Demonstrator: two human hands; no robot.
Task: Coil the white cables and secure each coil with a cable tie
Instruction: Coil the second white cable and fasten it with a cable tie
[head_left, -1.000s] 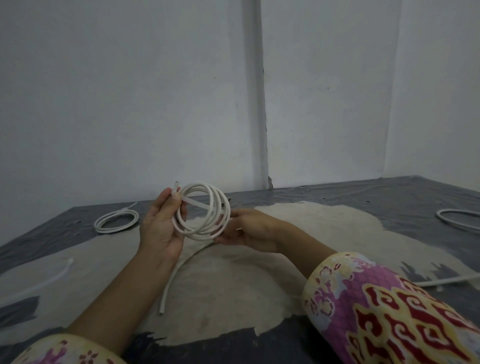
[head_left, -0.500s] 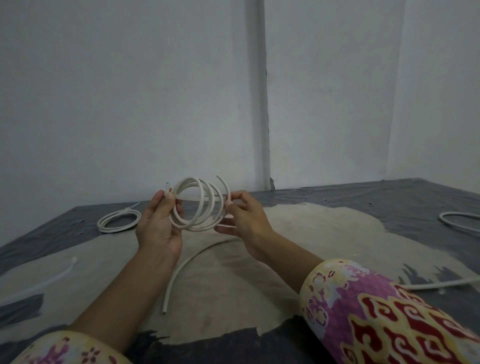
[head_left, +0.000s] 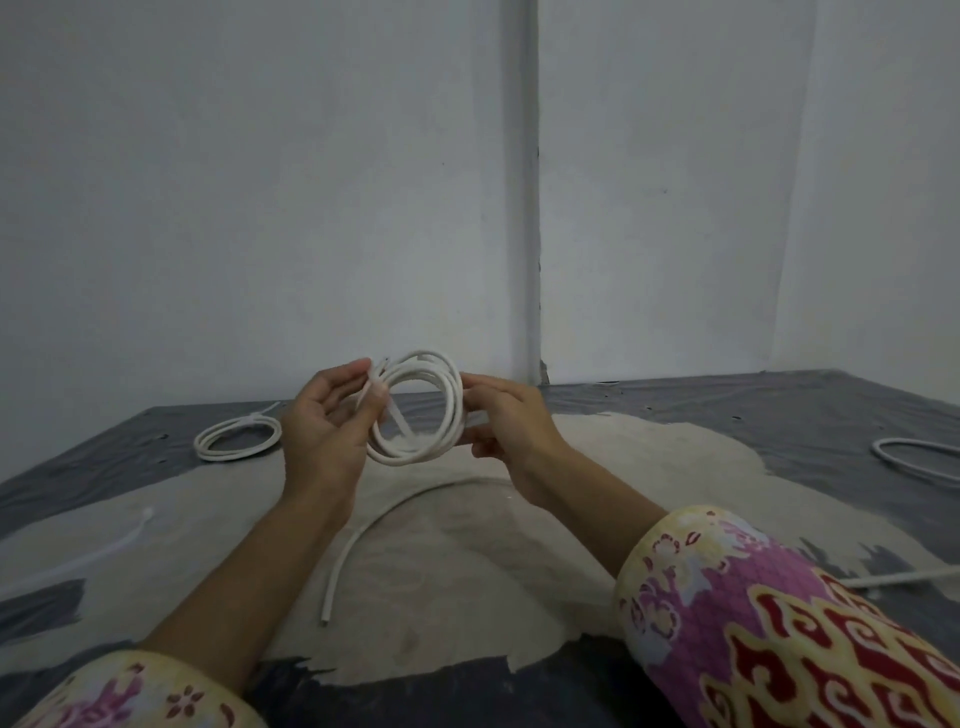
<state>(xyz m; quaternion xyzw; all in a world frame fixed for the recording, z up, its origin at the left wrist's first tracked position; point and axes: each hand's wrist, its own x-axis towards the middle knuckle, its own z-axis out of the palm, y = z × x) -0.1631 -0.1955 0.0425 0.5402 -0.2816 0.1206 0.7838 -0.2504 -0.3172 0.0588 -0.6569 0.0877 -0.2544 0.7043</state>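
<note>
A white cable coil of several loops is held upright in the air between my hands. My left hand pinches its left side and one cable end with thumb and fingers. On the coil's right side my right hand pinches the loops. The cable's loose tail curves down from under my right hand and lies on the pale floor patch. A thin white cable tie seems to cross the coil's lower left, but I cannot tell for sure.
A finished white coil lies on the dark sheet at the left. Another white cable loop lies at the right edge, with a straight white cable below it. A thin white cable tie lies at the far left. White walls stand close behind.
Both hands have lifted the coil slightly. My right hand moved from under the coil's lower right up to its right side and now pinches the loops there.
</note>
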